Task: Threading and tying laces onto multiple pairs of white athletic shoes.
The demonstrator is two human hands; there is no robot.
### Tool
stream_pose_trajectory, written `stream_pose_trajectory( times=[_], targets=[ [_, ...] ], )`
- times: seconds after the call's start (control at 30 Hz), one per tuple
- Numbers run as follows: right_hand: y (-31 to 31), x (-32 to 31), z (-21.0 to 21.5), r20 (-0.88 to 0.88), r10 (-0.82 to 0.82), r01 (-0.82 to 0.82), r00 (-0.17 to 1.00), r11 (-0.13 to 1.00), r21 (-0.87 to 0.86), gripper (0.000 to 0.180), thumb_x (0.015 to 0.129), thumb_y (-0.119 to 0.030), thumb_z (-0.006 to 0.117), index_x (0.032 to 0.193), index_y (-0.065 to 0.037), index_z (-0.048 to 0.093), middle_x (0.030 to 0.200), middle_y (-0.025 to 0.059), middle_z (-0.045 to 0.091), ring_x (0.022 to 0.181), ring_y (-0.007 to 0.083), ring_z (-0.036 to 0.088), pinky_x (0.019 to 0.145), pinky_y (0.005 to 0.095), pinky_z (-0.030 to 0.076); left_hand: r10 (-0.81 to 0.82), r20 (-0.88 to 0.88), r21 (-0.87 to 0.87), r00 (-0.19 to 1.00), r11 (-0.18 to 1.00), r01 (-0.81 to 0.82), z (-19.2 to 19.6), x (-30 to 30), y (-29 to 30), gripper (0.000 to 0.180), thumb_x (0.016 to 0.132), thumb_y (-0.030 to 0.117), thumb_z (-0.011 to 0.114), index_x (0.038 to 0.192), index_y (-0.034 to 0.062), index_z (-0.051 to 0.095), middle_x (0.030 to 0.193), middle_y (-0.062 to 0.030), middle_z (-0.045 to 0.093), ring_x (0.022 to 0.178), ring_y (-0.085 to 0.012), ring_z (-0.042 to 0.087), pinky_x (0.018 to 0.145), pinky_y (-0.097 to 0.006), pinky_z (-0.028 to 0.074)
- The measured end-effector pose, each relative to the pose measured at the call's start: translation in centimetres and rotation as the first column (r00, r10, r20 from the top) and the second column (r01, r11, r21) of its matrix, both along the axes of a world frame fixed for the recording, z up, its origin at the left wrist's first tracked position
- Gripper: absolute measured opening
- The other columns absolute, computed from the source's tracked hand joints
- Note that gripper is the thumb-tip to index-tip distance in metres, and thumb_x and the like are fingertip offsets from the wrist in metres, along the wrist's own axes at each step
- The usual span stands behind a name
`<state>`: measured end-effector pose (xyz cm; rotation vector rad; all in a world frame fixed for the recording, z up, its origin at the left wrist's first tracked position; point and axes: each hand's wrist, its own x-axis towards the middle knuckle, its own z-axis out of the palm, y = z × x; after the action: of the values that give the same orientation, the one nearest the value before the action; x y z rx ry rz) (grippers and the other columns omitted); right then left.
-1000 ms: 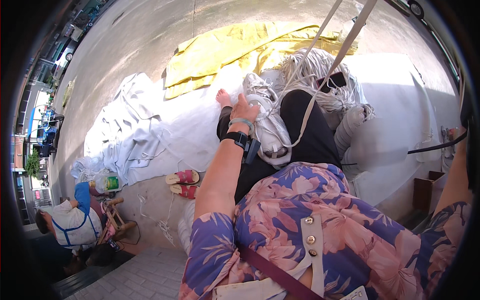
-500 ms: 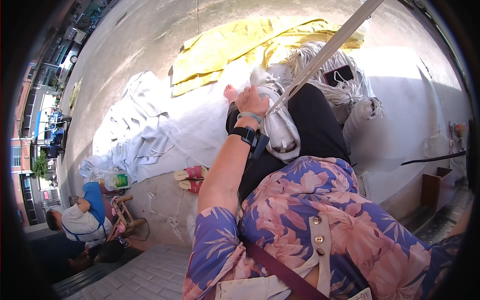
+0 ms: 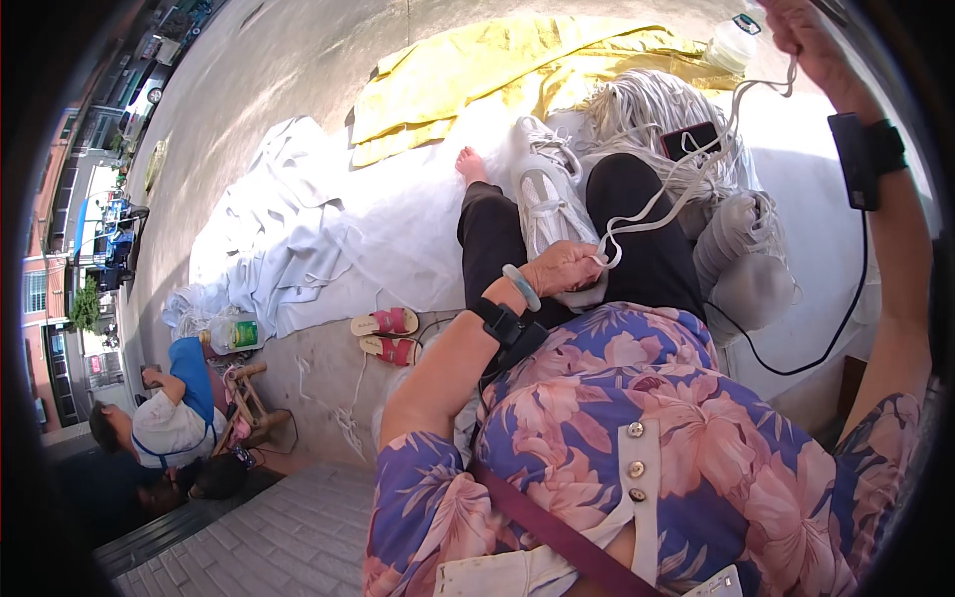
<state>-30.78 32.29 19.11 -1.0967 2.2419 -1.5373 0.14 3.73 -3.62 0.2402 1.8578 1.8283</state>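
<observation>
A white sneaker lies along my lap between my dark-trousered legs, its toe end partly covered by my arm. My left hand is closed over the near end of the sneaker, pinching a white shoelace that makes a small loop by the fingers. From there the lace runs slack up to the far right. High at the right edge, my right hand is raised and closed on the lace's other stretch. Other lacing crosses the sneaker's upper.
A big bundle of white laces with a dark phone on it sits right of my knee, beside a rolled lace bundle. Yellow cloth and white cloth spread ahead. Pink sandals and a seated person are at left.
My left hand has moved back from the middle of the sneaker to its near end. My right hand has come into view at upper right. The lace, taut before, now hangs slack.
</observation>
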Motion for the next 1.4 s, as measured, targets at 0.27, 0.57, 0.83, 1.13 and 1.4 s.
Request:
stream_pose_trajectory(
  times=[0.27,0.57,0.83,1.13,1.4],
  targets=[
    [-16.6,16.5,-23.0,0.144,0.029,-0.085,0.989,0.913,0.399,0.022,0.071,-0.023,0.057,0.076,-0.002,0.062,0.068,0.0180,0.059,0.063,0.0296,0.058,0.061,0.0370,0.045,0.124,0.054,-0.150,0.991,0.982,-0.115,-1.4,-0.1,-0.2,0.032,0.088,0.031,0.052,0.069,0.0051,0.056,0.057,0.0022,0.051,0.049,-0.0052,0.045,0.045,-0.021,0.037],
    [-18.2,19.4,-25.1,-0.020,0.043,-0.030,0.999,0.897,0.442,0.019,0.069,-0.020,0.052,0.077,-0.005,0.060,0.072,0.0195,0.060,0.074,0.0380,0.058,0.069,0.0444,0.046,0.124,-0.235,-0.216,0.964,0.960,-0.176,-1.9,0.8,-0.3,0.033,0.087,0.028,0.051,0.069,0.0013,0.057,0.058,-0.0048,0.054,0.051,-0.0104,0.045,0.050,-0.026,0.039],
    [-18.5,20.1,-24.9,-0.069,-0.015,0.043,0.998,0.904,0.425,0.017,0.068,-0.018,0.051,0.075,-0.006,0.060,0.070,0.0189,0.060,0.071,0.0370,0.058,0.067,0.0455,0.045,0.100,-0.173,-0.218,0.980,0.966,-0.137,-2.0,0.8,-0.1,0.031,0.088,0.027,0.049,0.073,0.0013,0.058,0.061,-0.0049,0.055,0.055,-0.0112,0.047,0.054,-0.026,0.041],
    [-17.9,19.4,-26.2,0.198,0.080,-0.103,0.977,0.988,0.113,0.012,0.070,-0.014,0.055,0.074,-0.004,0.060,0.058,0.0114,0.056,0.054,0.0229,0.055,0.053,0.0325,0.044,0.082,-0.165,-0.246,0.983,0.962,-0.121,-1.8,0.6,-0.1,0.032,0.088,0.028,0.048,0.076,0.0007,0.058,0.062,-0.0055,0.056,0.059,-0.0123,0.049,0.058,-0.027,0.042],
    [-18.4,16.0,-24.3,0.890,0.112,-0.368,0.442,0.927,0.066,0.005,0.072,-0.008,0.055,0.067,-0.006,0.057,0.048,-0.0042,0.040,0.036,0.0053,0.030,0.033,0.0217,0.026,0.064,-0.215,-0.184,0.975,0.977,-0.105,-1.7,0.6,0.2,0.031,0.087,0.029,0.049,0.072,0.0023,0.056,0.059,-0.0109,0.053,0.053,-0.0206,0.051,0.055,-0.030,0.042]
  ],
)
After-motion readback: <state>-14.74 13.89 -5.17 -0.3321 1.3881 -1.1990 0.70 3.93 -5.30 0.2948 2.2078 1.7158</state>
